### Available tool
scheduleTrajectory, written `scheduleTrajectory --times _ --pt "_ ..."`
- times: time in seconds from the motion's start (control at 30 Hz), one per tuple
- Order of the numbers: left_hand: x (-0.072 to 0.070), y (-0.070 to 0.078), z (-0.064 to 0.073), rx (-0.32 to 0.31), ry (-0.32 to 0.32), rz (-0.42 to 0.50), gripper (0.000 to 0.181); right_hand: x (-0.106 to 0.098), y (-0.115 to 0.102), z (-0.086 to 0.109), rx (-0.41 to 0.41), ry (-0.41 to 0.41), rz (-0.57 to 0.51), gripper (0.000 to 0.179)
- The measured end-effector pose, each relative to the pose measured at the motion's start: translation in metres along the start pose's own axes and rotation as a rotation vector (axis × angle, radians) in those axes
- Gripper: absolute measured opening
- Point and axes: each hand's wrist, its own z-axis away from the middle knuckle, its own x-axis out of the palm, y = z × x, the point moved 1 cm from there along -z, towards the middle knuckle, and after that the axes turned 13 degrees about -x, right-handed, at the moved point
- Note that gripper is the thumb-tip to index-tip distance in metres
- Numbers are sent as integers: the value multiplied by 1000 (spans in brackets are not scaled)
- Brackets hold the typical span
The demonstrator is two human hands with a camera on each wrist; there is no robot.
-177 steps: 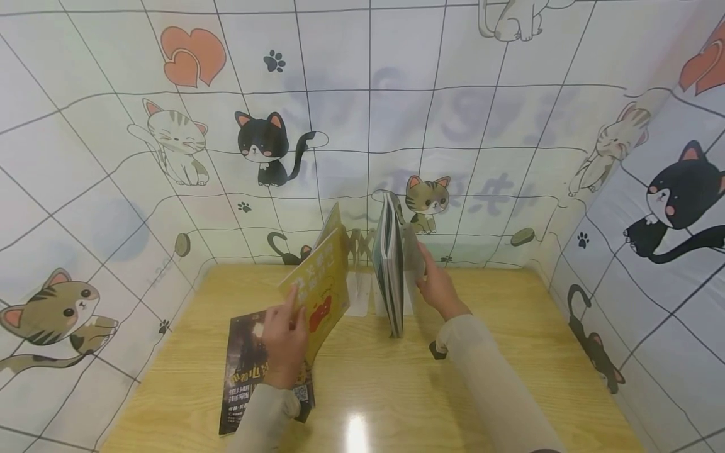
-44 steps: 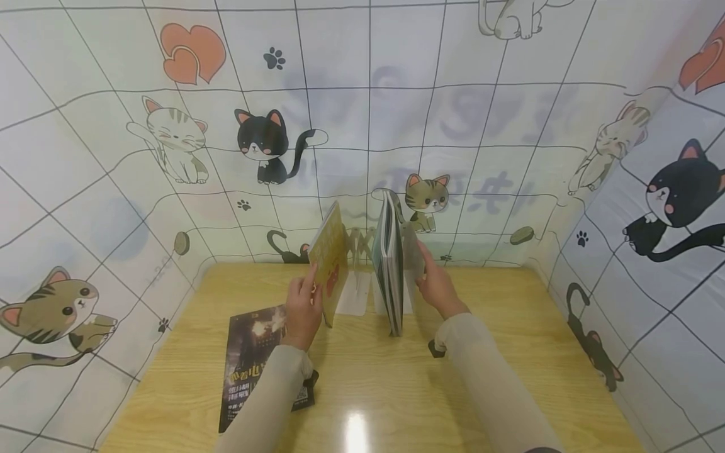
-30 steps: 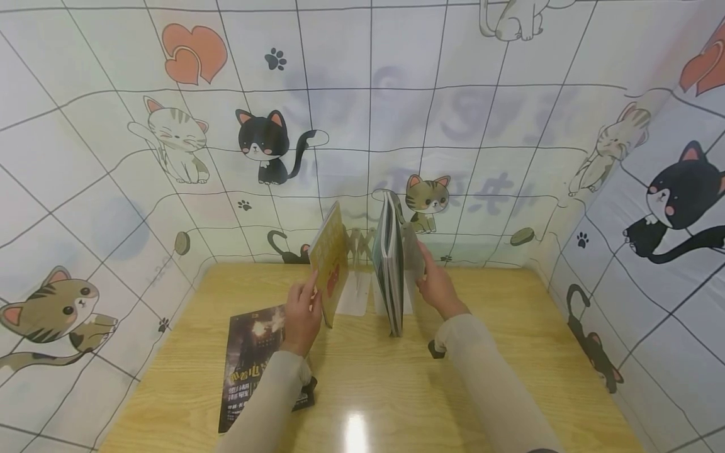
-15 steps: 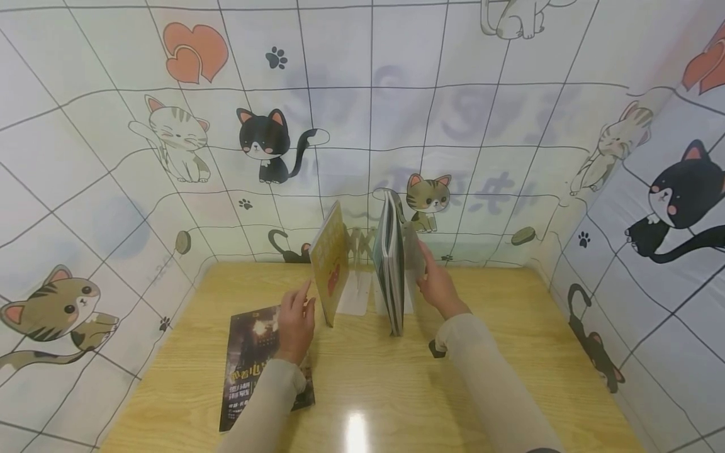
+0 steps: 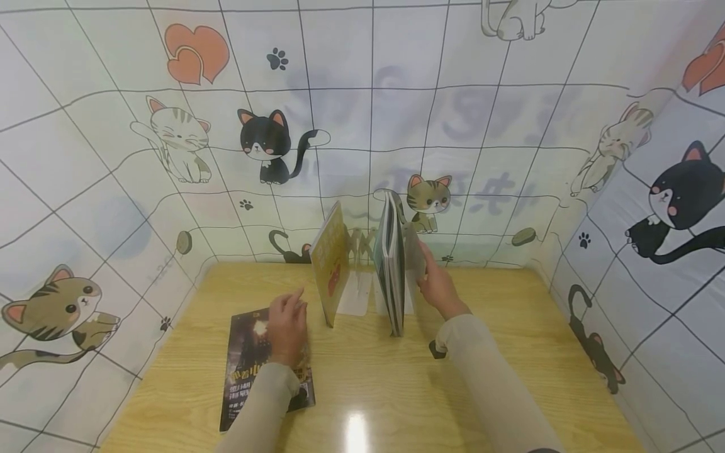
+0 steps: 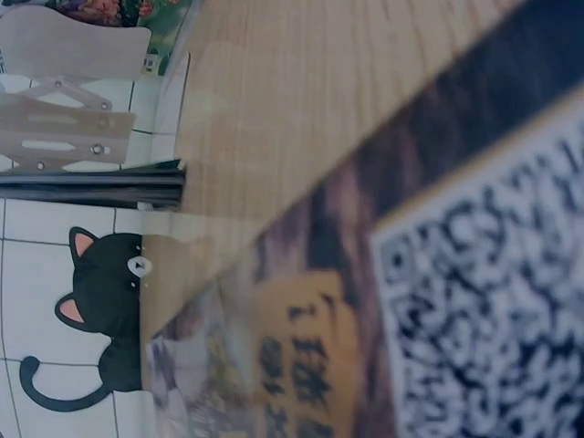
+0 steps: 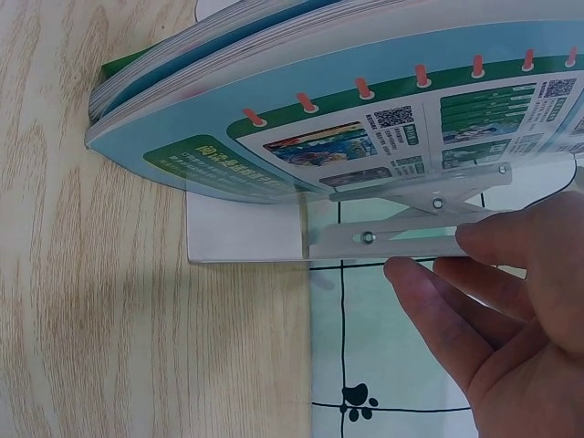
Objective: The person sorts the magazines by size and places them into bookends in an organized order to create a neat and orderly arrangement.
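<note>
A white expandable metal bookend (image 5: 355, 296) stands at the back of the table. In its right part several thick books (image 5: 391, 270) stand upright. My right hand (image 5: 442, 289) holds the edge of its right end plate, thumb on one side and fingers on the other in the right wrist view. At its left end a yellow book (image 5: 330, 267) leans upright with nothing gripping it. My left hand (image 5: 287, 328), fingers loosely bent and holding nothing, is over a dark-covered book (image 5: 243, 365) lying flat on the table. The left wrist view shows a QR code (image 6: 493, 301) on that cover close up.
The wooden table (image 5: 385, 390) meets a cat-print cloth wall (image 5: 340, 126) right behind the bookend, and the cloth also closes off the left and right sides. A bright light reflection lies at the table's front.
My left hand stood the yellow book upright against the bookend's left end, then let go and drew back left over the dark book. My right hand has stayed on the bookend.
</note>
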Motion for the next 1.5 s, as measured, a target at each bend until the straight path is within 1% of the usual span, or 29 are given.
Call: scheduleTrajectory --times 0.07,0.2,0.4,0.6,0.73,0.9,1.07,1.23,1.5 --pt "-1 -3 1 -21 0 -25 39 0 1 0 1 2 1 95" --pt "-2 -12 2 -97 -23 -73 33 2 2 0 2 -1 5 98" --pt "-3 -24 4 -207 -66 -136 38 3 3 1 0 -4 0 98" --pt "-9 -27 4 -367 -165 -219 47 3 2 0 10 -2 -1 97" --pt "-12 -34 5 -441 -223 -296 56 2 1 0 16 -8 -4 97" --pt "-14 -45 6 -482 -280 -370 67 2 1 0 17 -8 -9 98" --pt "-19 -51 7 -540 -315 -396 75 2 1 0 10 -6 4 98" --pt "-24 -54 7 -568 -333 -418 80 1 2 0 6 -2 12 97" --pt "-28 -67 9 -636 -421 -476 87 2 3 0 -4 -3 11 95"
